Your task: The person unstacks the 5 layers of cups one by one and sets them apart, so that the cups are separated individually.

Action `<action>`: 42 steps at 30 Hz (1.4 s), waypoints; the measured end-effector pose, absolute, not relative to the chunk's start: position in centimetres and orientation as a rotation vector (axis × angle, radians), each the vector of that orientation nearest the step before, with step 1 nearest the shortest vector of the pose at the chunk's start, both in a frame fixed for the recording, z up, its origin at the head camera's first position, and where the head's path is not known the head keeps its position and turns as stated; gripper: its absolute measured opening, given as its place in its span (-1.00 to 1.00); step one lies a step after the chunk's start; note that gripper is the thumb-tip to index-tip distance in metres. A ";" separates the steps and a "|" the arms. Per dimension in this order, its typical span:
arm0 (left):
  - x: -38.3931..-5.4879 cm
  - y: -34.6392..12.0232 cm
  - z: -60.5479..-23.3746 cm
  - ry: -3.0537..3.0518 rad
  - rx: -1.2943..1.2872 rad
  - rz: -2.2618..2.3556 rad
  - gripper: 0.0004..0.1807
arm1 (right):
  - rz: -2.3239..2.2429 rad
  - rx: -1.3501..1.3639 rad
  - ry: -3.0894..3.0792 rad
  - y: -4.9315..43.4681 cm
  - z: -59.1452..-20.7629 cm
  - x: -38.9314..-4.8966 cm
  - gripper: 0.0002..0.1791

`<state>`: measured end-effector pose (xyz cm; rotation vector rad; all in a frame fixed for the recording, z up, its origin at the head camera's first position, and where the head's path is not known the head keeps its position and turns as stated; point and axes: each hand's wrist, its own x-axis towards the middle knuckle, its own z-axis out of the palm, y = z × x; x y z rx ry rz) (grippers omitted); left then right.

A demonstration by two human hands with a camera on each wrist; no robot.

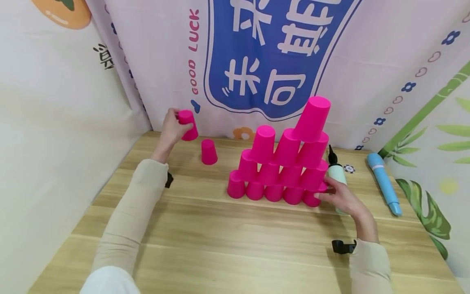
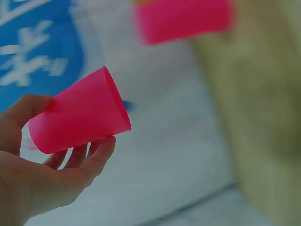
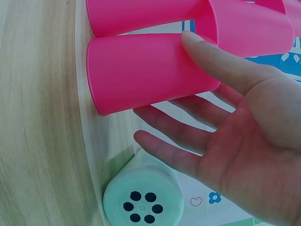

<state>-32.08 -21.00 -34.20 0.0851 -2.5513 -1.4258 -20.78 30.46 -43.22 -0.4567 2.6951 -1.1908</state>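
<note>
At the back left, my left hand (image 1: 176, 126) grips an upside-down pink plastic cup (image 1: 189, 125), thumb on one side and fingers on the other. Another pink cup (image 1: 209, 152) stands mouth-down on the table nearby. To the right rises a pyramid of upside-down pink cups (image 1: 273, 192) in rows. Its highest cup (image 1: 313, 119) bridges the middle and right cups of the three-cup row. My right hand (image 1: 341, 197) holds the bottom row's right end cup (image 3: 150, 70) between thumb and fingers; the lower fingers spread out in the right wrist view.
A pale green pump (image 1: 337, 175) with a black nozzle lies right behind my right hand. Farther right lies a blue pump-like tube (image 1: 384, 183). A printed cloth (image 1: 165, 61) hangs along the table's back edge, close behind the cups.
</note>
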 end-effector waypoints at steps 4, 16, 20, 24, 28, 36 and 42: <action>-32.3 -22.4 -38.8 -2.634 0.133 -1.351 -0.34 | -1.187 -0.440 2.687 30.6 -43.3 -20.6 -0.26; -31.8 -22.1 -44.4 -2.650 0.134 -1.448 -0.37 | -1.203 -0.434 2.681 30.6 -43.3 -20.2 -0.29; -31.6 -22.4 -45.0 -2.648 0.143 -1.468 -0.37 | -1.212 -0.451 2.675 30.3 -43.5 -20.5 -0.29; -31.3 -23.0 -45.2 -2.664 0.172 -1.470 -0.33 | -1.214 -0.457 2.675 29.8 -43.8 -21.0 -0.28; -31.1 -23.2 -45.2 -2.702 0.167 -1.325 -0.23 | -1.203 -0.462 2.680 29.6 -44.0 -21.3 -0.29; -29.0 -15.6 -35.3 -2.253 -0.170 -1.259 -0.37 | -1.198 -0.454 2.699 30.2 -43.5 -21.1 -0.29; -24.5 -4.3 -24.8 -2.274 -0.777 -1.526 -0.28 | -1.227 -0.443 2.692 30.4 -43.5 -20.7 -0.28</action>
